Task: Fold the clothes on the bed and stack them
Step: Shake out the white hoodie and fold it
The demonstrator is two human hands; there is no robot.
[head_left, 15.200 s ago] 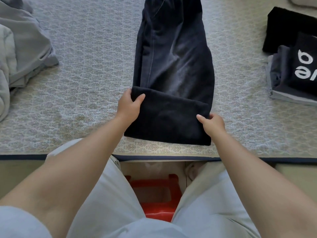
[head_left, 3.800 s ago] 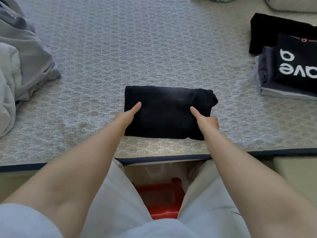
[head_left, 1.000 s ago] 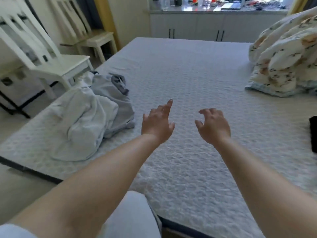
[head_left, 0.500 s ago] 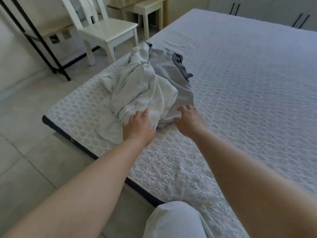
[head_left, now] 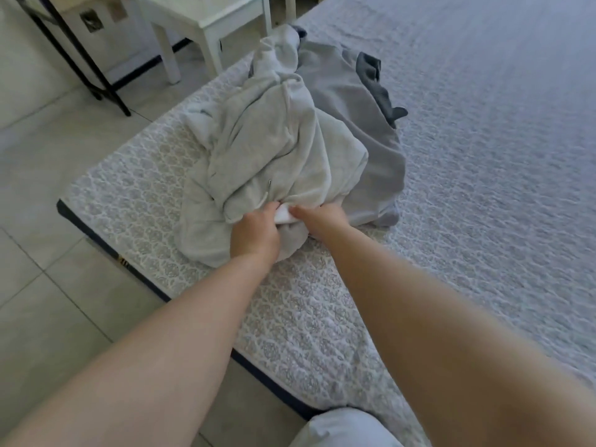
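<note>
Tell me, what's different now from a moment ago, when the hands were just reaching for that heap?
Both hands have closed on the pale grey garment: the left hand and the right hand now grip its near edge, where half a second ago they only rested there with looser fingers. The darker grey garment behind it lies as before on the bed.

Bare forearms, light trousers

Both arms are uncovered to the frame's edge, no sleeves, watch or rings showing; a knee (head_left: 346, 429) in pale grey-white fabric sits just beside the bed (head_left: 322, 333) edge.
</note>
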